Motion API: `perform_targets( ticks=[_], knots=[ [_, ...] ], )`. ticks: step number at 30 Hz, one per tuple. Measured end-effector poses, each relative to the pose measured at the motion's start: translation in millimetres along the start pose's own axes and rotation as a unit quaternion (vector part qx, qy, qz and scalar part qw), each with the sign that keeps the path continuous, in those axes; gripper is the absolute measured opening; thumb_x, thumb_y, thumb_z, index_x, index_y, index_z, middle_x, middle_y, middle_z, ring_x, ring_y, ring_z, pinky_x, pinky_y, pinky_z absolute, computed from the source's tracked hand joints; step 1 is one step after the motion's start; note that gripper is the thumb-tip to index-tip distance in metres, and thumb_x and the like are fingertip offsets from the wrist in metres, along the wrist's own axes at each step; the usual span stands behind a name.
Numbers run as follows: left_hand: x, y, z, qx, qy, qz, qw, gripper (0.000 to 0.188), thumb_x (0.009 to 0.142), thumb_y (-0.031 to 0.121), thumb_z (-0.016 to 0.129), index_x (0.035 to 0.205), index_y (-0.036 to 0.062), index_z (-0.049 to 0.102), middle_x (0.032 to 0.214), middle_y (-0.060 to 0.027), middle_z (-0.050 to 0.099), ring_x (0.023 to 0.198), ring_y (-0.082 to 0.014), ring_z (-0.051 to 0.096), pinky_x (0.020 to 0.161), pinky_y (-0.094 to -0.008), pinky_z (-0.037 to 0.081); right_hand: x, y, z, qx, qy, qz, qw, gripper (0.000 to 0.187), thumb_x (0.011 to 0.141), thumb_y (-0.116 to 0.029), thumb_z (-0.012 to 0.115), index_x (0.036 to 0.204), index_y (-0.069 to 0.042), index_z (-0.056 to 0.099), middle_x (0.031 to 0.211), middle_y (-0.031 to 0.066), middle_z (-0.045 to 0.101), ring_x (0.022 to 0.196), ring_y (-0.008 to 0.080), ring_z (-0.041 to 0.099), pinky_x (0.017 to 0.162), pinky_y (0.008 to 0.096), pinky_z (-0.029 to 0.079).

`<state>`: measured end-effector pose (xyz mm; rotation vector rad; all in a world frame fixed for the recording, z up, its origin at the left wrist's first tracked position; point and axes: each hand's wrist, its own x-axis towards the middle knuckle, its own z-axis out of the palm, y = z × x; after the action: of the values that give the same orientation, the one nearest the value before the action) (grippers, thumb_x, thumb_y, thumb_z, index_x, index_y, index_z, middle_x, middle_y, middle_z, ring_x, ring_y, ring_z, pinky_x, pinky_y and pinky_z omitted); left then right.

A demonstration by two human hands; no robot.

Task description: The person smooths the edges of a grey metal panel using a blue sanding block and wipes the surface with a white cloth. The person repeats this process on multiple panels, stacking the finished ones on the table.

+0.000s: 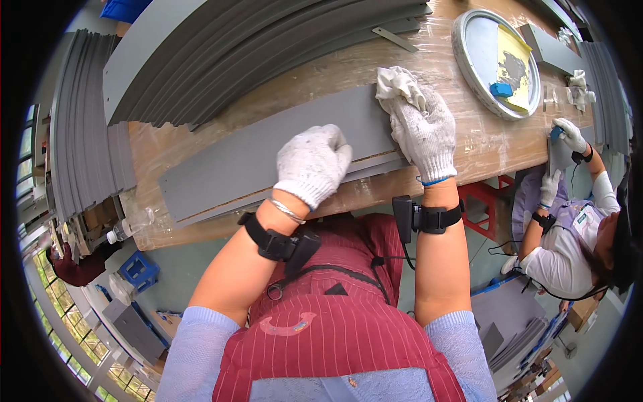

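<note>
Right hand (429, 134) with white cloth (402, 87) (left hand (313, 162) over grey board (244, 164))

Gray panel (261, 151): smooth, matt face; brown edge (234, 202) rough, wood-fibre look. Rag (397, 86): soft, crumpled white cloth. Gloves (313, 161): coarse white knit. Counter (485, 151): glossy, wrinkled clear plastic film over brown surface. Round lid (482, 57): smooth, plastic-looking, rim smeared. Yellow sheet (512, 67): paper-like, gray smudges. Stacked boards (261, 57): matt, smooth. Bracelet (287, 211): shiny metal. Apron (335, 342): woven cloth.
</note>
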<state>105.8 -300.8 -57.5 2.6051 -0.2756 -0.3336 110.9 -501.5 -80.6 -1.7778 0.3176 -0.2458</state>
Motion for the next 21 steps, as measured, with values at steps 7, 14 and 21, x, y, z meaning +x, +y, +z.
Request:
perform_targets(
  ticks=[7, 14, 21],
  knots=[
    [-70.9, -174.2, -90.6, -0.032, 0.120, -0.248, 0.961, 0.028, 0.079, 0.031, 0.075, 0.087, 0.0042, 0.071, 0.079, -0.0105, 0.070, 0.075, -0.0233, 0.066, 0.076, -0.0346, 0.053, -1.2, 13.1, 6.3, 0.001, 0.020, -0.023, 1.000, 0.032, 0.086, -0.013, 0.076, 0.115, 0.000, 0.070, 0.103, 0.0099, 0.072, 0.087, 0.0143, 0.066, 0.078, 0.0296, 0.054],
    [-173.9, -298.3, -111.1, -0.133, 0.235, -0.401, 0.875, 0.038, 0.087, 0.024, 0.075, 0.119, 0.0043, 0.069, 0.104, -0.0078, 0.071, 0.086, -0.0175, 0.064, 0.076, -0.0318, 0.053, -5.7, -10.4, 6.1, 0.109, -0.030, 0.153, 0.982, 0.031, 0.093, -0.011, 0.071, 0.122, -0.003, 0.064, 0.088, 0.0015, 0.066, 0.065, 0.0066, 0.057, 0.055, 0.0223, 0.046],
    [-176.6, -284.3, -96.3, -0.402, 0.241, -0.412, 0.781, 0.035, 0.093, 0.025, 0.071, 0.123, 0.0086, 0.069, 0.104, 0.0000, 0.072, 0.084, -0.0076, 0.064, 0.069, -0.0248, 0.051, -32.9, -12.8, 66.5, -0.365, 0.081, -0.149, 0.915, 0.019, 0.088, -0.015, 0.074, 0.103, -0.003, 0.071, 0.091, 0.0140, 0.063, 0.070, 0.0219, 0.066, 0.063, 0.0347, 0.052]
  ],
)
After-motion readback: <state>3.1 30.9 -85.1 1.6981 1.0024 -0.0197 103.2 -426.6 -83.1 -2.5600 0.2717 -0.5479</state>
